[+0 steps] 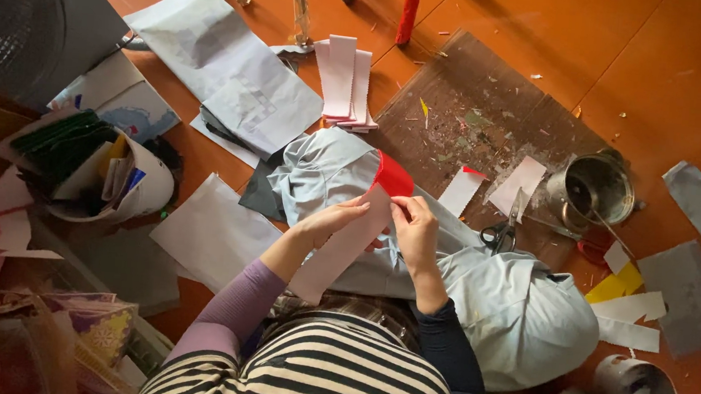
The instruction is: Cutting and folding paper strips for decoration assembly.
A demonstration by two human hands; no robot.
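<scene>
Left hand: the left hand (pixel 333 219) pinches the near edge of a long pink paper strip (pixel 345 243), fingers closed on it.
Right hand: the right hand (pixel 415 228) grips the same strip just beside the left hand, thumb and fingers folded over its upper part.
Strip: pale pink on the facing side, with a red tip (pixel 392 175) curling over above both hands; it is held over a pale blue cloth (pixel 518 309) spread across the person's lap and the floor.
Beyond the strip: a brown cardboard sheet (pixel 477 107) littered with paper scraps lies on the orange floor (pixel 699 75).
Right of the strip: scissors (pixel 499 234) on the cardboard's edge, and past them a metal tin (pixel 595 189).
Above-left of the strip: a stack of pink paper strips (pixel 345 82).
Left of the strip: a white tub (pixel 144 187) stuffed with coloured paper.
</scene>
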